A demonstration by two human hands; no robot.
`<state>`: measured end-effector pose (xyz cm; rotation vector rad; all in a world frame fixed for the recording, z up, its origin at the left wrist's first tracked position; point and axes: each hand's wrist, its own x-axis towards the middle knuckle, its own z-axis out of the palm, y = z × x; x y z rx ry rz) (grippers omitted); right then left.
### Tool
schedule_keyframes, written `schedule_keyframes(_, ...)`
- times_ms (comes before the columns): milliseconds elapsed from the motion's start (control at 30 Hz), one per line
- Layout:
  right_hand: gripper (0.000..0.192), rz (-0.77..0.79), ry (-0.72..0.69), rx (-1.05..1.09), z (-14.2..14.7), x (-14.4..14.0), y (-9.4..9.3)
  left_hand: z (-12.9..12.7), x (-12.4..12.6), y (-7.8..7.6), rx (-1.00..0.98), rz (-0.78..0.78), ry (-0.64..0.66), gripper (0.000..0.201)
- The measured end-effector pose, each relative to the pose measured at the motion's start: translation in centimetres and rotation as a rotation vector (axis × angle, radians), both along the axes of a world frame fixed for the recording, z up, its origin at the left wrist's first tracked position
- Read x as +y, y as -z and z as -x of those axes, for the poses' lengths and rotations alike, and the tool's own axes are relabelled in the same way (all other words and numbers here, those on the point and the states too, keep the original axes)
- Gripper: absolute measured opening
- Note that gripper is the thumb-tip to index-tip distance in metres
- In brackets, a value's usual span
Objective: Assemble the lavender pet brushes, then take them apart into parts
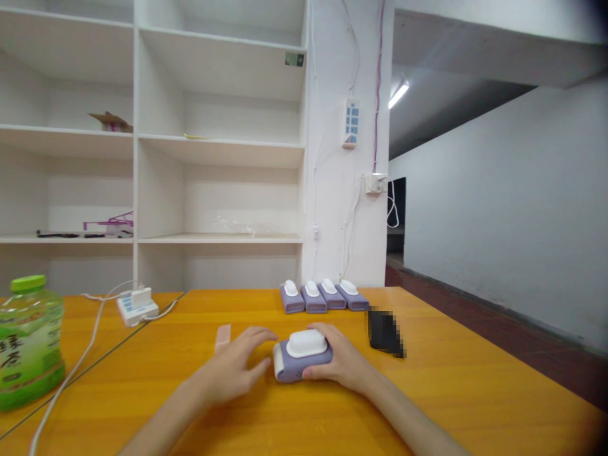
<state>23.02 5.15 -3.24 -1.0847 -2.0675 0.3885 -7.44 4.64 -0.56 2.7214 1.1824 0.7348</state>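
Observation:
My right hand (pixel 339 361) grips the right end of a purple box-like holder (pixel 304 367), thumb along the near side and fingers behind. A white oval brush-like piece (pixel 307 343) with a bumpy top sits on the holder, and a white part shows at its left end. My left hand (pixel 240 364) is just left of the holder, fingers and thumb apart, with nothing between them. A flat pale pink piece (pixel 223 337) lies beyond the left hand, partly hidden by it.
Several similar purple holders (pixel 316 305) with white tops stand in a row at the table's back edge. A black pixelated object (pixel 386 332) lies to the right. On the left are a green-lidded jar (pixel 29 342), a power strip (pixel 137 307) and a white cable (pixel 90 348).

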Motion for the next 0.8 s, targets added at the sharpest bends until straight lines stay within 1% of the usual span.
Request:
schedule_keyframes(67,0.09,-0.003,-0.001,-0.002,0.0,0.1,0.0,-1.5,-1.2,0.0,-0.069,0.046,0.114,0.045)
schedule_keyframes(133,0.089,-0.006,0.002,-0.001,0.0,0.0,0.0,-2.3,-1.8,0.1,-0.1,0.062,0.172,0.051)
schedule_keyframes(300,0.085,-0.017,0.002,0.002,0.2,-0.2,-0.2,-2.2,-1.4,0.8,-0.108,0.054,0.203,0.059)
schedule_keyframes(433,0.082,-0.016,-0.013,-0.016,0.1,-0.2,-0.5,-2.4,-1.3,1.2,-0.127,0.076,0.222,0.062)
schedule_keyframes(567,0.091,-0.017,-0.02,-0.061,-0.2,-0.4,-0.7,-3.0,-1.3,1.6,-0.198,0.105,0.204,0.058)
schedule_keyframes(633,0.098,-0.06,0.02,-0.108,0.0,-0.8,-0.7,-3.4,-1.2,1.8,-0.235,0.11,0.172,0.053)
schedule_keyframes(733,0.094,-0.14,0.121,-0.196,1.0,-1.7,-0.5,-4.0,-1.0,2.3,-0.26,0.077,0.089,0.044)
schedule_keyframes(800,0.091,-0.111,0.173,-0.236,1.9,-2.2,-0.2,-4.2,-0.9,2.6,-0.25,0.031,0.035,0.039)
